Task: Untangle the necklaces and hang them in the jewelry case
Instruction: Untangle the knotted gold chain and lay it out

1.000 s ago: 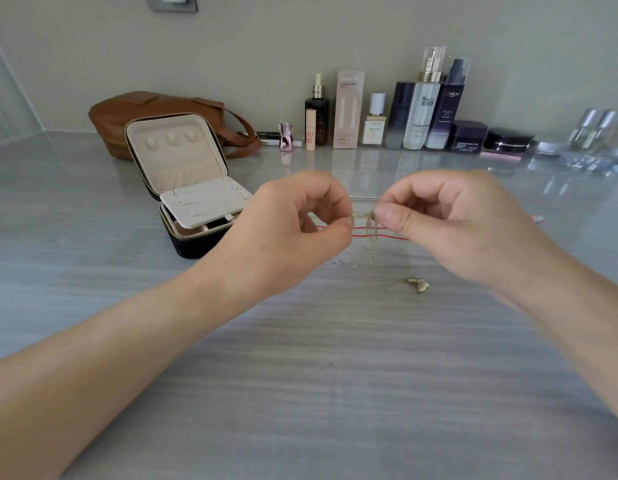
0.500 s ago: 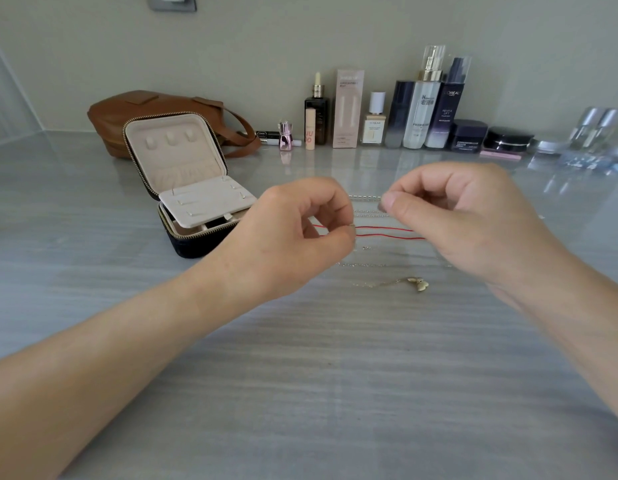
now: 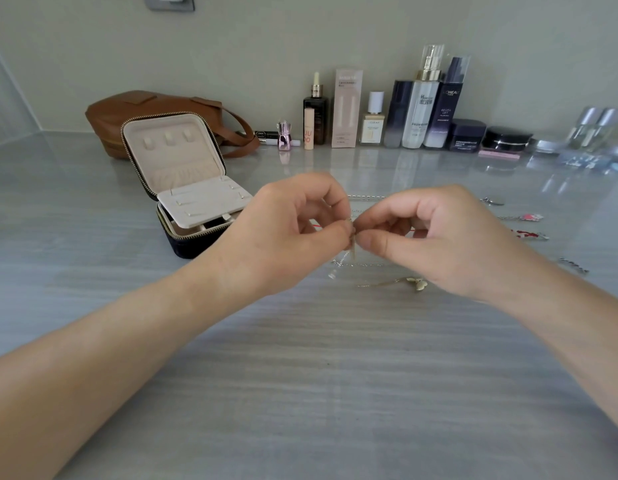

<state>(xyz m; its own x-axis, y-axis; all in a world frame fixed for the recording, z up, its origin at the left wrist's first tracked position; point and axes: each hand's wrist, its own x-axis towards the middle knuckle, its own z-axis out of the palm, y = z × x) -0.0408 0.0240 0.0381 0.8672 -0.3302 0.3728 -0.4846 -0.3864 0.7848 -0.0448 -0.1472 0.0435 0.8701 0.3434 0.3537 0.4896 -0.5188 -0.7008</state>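
My left hand point(image 3: 287, 233) and my right hand point(image 3: 442, 240) meet fingertip to fingertip above the table, both pinching a thin gold chain point(image 3: 352, 252) that dangles between them. A red cord point(image 3: 316, 225) shows behind my left fingers. More chains lie on the table below: a silver one point(image 3: 338, 266) and a gold one with a pale flower pendant point(image 3: 416, 283). The open jewelry case point(image 3: 183, 174), dark outside and cream inside, stands to the left with its lid upright and its flap of hooks folded out.
A brown leather bag point(image 3: 155, 109) lies behind the case. A row of cosmetic bottles and jars point(image 3: 422, 112) lines the wall. Small pendants, one pink point(image 3: 529, 217) and one red point(image 3: 524, 233), lie at the right on the grey table point(image 3: 300, 393).
My hands had pulled apart, stretching the red cord between them, and have come back together. A gold chain now hangs from the pinch.
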